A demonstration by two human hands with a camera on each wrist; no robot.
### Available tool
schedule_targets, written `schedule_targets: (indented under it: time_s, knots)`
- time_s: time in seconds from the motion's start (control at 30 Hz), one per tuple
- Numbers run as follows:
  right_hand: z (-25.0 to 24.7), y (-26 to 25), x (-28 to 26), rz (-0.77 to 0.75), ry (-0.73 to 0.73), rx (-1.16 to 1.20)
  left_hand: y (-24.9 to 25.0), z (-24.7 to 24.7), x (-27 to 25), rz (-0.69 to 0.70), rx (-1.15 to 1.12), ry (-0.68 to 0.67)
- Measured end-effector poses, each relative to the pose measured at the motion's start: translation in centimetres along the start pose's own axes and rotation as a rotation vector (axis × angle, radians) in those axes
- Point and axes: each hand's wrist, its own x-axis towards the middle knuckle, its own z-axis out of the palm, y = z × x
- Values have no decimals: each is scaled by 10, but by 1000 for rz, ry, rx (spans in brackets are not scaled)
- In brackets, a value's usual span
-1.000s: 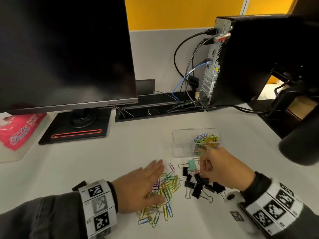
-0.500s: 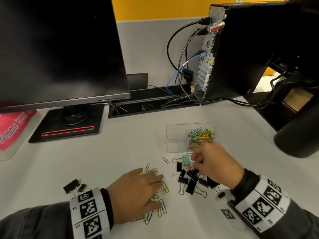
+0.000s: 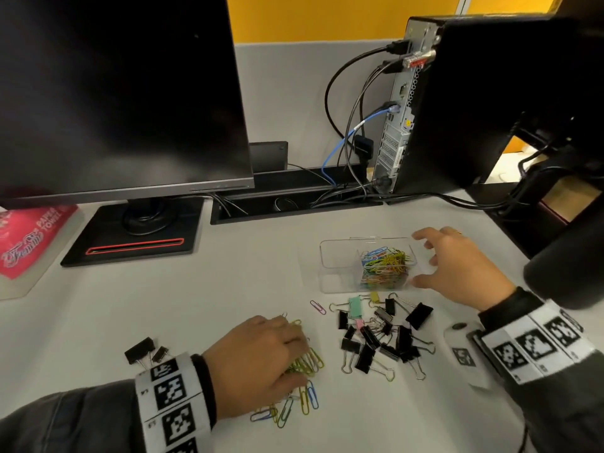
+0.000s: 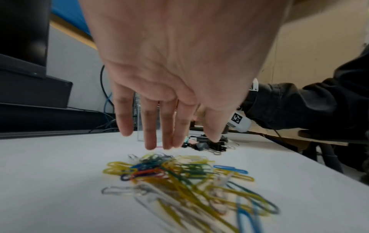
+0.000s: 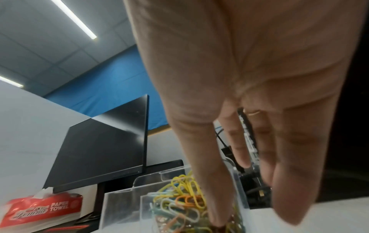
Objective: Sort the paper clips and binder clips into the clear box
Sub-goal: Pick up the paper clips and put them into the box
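White desk [image 3: 137, 305]. Clear box [image 3: 340, 266], right compartment filled with paper clips, left bare. Binder clips [image 3: 379, 338] heaped in front of the box. Right hand [image 3: 457, 269], fingers spread, reaches round the box's right end; steady it squarely. Left hand [image 3: 258, 364] rests over loose paper clips [image 3: 304, 367], fingers extended in the wrist view, gripping nothing; rake them together before pinching.
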Motion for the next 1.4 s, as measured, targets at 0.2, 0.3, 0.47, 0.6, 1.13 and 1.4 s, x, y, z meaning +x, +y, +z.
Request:
schedule_targets:
  time_s: [0.2,0.3,0.47,0.6,1.13,1.4]
  knots:
    - [7,-3,22,-43,-69,122,-14,-4,26,-79,-26,-137]
    - [8,-13,27,-82,-85,110,-15,-1,32,-132,-36,-278]
    - [16,-38,32,-189,-136,135,-6,0,10,-92,-75,-301]
    - [28,-69,27,-278,-181,130,-1,-6,-10,-104,-172,-296]
    - [90,-141,-79,-673,-533,-188,-34,-40,-65,-511,-274,54]
    - [92,-144,-51,-828,-385,-290,-34,-46,-71,-501,-341,57]
